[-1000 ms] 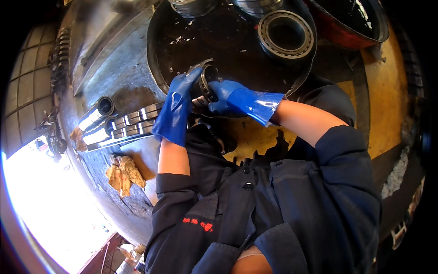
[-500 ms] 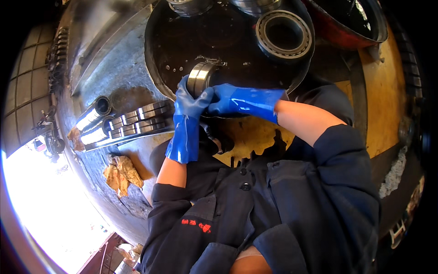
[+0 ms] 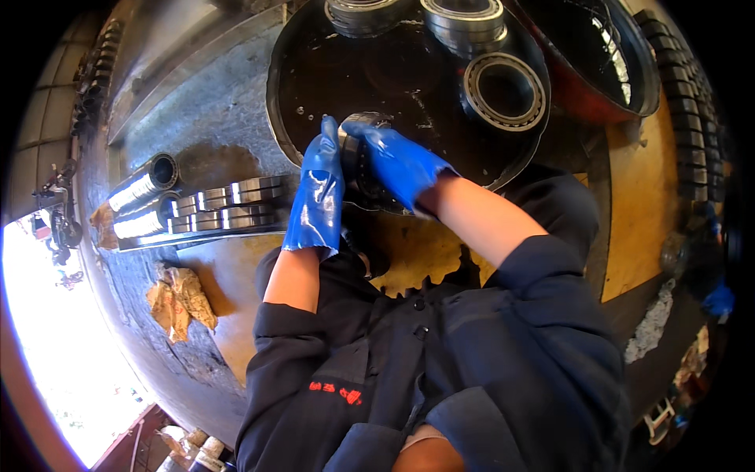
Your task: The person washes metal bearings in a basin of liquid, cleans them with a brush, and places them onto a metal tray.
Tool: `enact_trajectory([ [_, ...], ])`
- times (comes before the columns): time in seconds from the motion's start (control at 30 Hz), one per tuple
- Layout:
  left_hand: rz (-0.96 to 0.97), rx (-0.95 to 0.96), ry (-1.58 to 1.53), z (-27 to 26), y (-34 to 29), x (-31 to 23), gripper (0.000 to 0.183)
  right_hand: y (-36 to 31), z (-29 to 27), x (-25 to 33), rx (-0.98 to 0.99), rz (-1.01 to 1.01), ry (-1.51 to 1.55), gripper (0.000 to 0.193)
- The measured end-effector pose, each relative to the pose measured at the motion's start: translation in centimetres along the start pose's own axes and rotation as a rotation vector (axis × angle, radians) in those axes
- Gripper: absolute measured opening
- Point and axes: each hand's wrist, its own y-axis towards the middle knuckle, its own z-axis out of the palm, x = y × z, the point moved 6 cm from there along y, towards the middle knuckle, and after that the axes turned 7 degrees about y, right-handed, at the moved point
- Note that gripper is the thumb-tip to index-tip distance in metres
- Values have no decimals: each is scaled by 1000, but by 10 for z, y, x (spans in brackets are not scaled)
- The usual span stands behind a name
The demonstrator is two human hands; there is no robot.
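Observation:
A steel roller bearing (image 3: 351,151) stands on edge at the near side of a round dark pan (image 3: 314,67) with wet black liquid in it. Against the bearing's left side presses my left hand (image 3: 321,161), in a long blue rubber glove, fingers pointing away from me. My right hand (image 3: 389,153), gloved the same way, reaches over the bearing's top and right side. Both hands hold it between them, though their fingertips are partly hidden. Farther back in the pan lie another bearing (image 3: 472,93), a stacked pair (image 3: 464,31) and one more bearing (image 3: 362,17).
Left of the pan, a tray (image 3: 200,239) carries rows of shiny bearing rings (image 3: 228,206) and ring stacks (image 3: 145,185) lying sideways. Crumpled brown paper (image 3: 181,303) lies nearer me. A red-sided drum (image 3: 594,86) stands at the far right, beside stacked dark ribbed parts (image 3: 692,118).
My right hand has moved from the bearing's near side up over its top. The left hand's fingers have straightened along its side. The whole view has shifted slightly.

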Motion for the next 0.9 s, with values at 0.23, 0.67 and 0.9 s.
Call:
enact_trajectory([
  [0.23,-67,40,31,12,-10,-12,72,-3,1,15,-265,-371,-726,45],
  [0.67,15,13,-169,1,7,13,72,-1,25,8,95,134,155,40],
  [0.9,-39,-71,222,4,10,-4,79,38,3,-1,-77,252,604,41],
])
